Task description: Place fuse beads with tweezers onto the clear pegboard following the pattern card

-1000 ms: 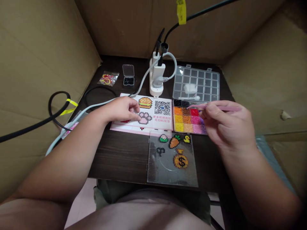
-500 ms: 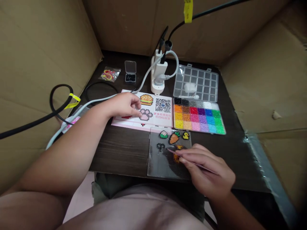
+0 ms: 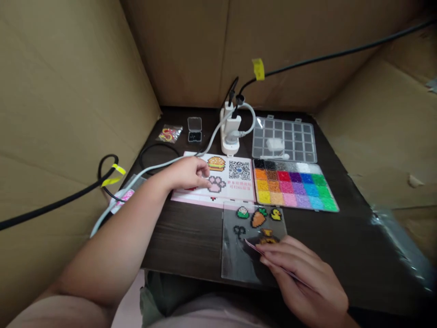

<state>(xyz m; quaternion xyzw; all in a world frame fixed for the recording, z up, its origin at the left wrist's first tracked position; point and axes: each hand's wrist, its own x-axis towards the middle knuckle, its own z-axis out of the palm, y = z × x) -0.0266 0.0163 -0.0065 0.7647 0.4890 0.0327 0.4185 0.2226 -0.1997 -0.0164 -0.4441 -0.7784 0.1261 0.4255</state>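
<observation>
My right hand (image 3: 307,275) is closed on pink tweezers (image 3: 254,247), whose tips are over the clear pegboard (image 3: 232,264). Beside the tips, a small black bead outline (image 3: 239,231) lies on the board. A carrot (image 3: 258,217), a yellow duck (image 3: 276,214), a green and white figure (image 3: 242,212) and an orange-brown figure (image 3: 268,237), partly hidden by my hand, are also there. My left hand (image 3: 191,173) rests on the pattern sheet (image 3: 221,193) beside the paw picture, fingers curled and apart, holding nothing visible.
A bead box (image 3: 295,186) with coloured compartments has its clear lid (image 3: 297,141) open behind it. Cables run from a white power strip (image 3: 229,136). A small black-bead case (image 3: 195,135) and a bag of rings (image 3: 170,133) stand at the back left. Cardboard walls surround the table.
The whole view has shifted, so the table and its objects appear lower. The tweezer tips are now closer to the lower part of the black bead outline. My left hand remains on the sheet.
</observation>
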